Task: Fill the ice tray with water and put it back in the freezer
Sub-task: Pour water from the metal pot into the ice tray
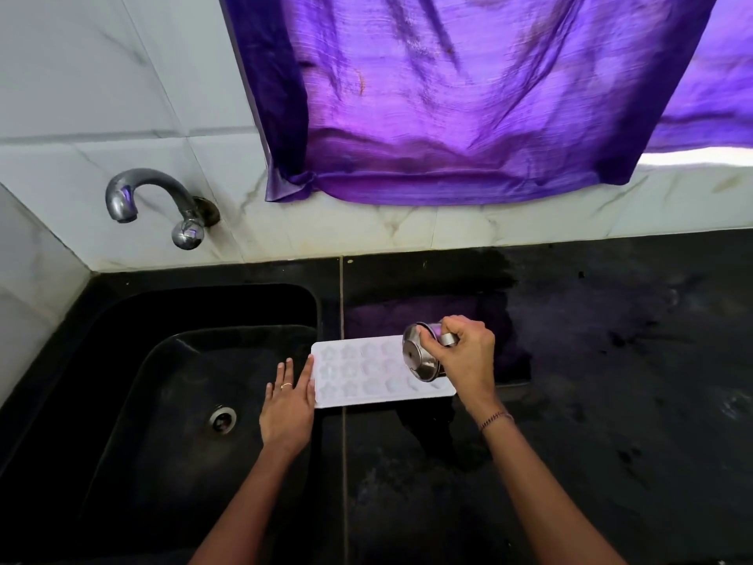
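A white ice tray [358,373] with star-shaped cells lies flat on the black counter, just right of the sink. My right hand [468,352] grips a small steel cup [421,356] tipped on its side over the tray's right end, mouth facing left. My left hand [287,405] rests with straight fingers against the tray's left edge, over the sink's rim. Whether water stands in the cells is too faint to tell.
A black sink [163,381] with a round drain [223,419] fills the left. A steel tap [157,205] juts from the white tiled wall above it. A purple curtain [468,95] hangs over the wet black counter [611,381].
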`<action>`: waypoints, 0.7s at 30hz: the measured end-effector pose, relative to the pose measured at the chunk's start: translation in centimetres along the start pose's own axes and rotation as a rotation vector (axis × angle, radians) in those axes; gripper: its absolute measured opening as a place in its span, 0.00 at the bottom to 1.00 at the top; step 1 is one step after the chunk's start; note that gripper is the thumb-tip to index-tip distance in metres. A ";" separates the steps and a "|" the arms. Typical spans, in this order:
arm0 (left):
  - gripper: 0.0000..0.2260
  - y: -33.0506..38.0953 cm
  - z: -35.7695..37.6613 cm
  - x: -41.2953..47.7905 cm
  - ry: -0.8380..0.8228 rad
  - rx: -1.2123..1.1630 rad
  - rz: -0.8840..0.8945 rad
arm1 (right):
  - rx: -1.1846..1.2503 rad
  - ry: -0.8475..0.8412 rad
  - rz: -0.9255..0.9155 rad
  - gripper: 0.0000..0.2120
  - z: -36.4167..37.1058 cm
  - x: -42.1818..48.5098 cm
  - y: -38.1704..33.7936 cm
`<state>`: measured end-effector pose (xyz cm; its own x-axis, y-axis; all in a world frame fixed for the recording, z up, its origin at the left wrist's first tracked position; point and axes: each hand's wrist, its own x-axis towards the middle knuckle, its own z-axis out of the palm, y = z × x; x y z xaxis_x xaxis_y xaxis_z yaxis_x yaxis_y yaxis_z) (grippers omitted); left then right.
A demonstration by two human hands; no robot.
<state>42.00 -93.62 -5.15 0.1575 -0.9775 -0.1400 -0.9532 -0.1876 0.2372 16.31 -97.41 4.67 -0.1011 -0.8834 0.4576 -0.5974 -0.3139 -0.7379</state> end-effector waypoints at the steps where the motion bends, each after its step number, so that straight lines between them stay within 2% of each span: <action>1: 0.22 -0.1 0.1 0.0 -0.001 -0.006 0.003 | -0.012 0.002 -0.001 0.22 0.0 0.0 -0.2; 12: 0.22 -0.7 0.7 0.2 0.036 -0.071 0.041 | -0.077 0.070 -0.001 0.23 0.7 -0.2 -1.1; 21: 0.22 -1.3 1.4 0.5 0.073 -0.121 0.088 | 0.020 0.144 0.160 0.21 1.4 -1.4 -0.6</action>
<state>42.94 -93.77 -6.91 0.0976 -0.9942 -0.0443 -0.9266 -0.1071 0.3605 17.93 -96.48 3.79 -0.3069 -0.8638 0.3995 -0.5493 -0.1820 -0.8155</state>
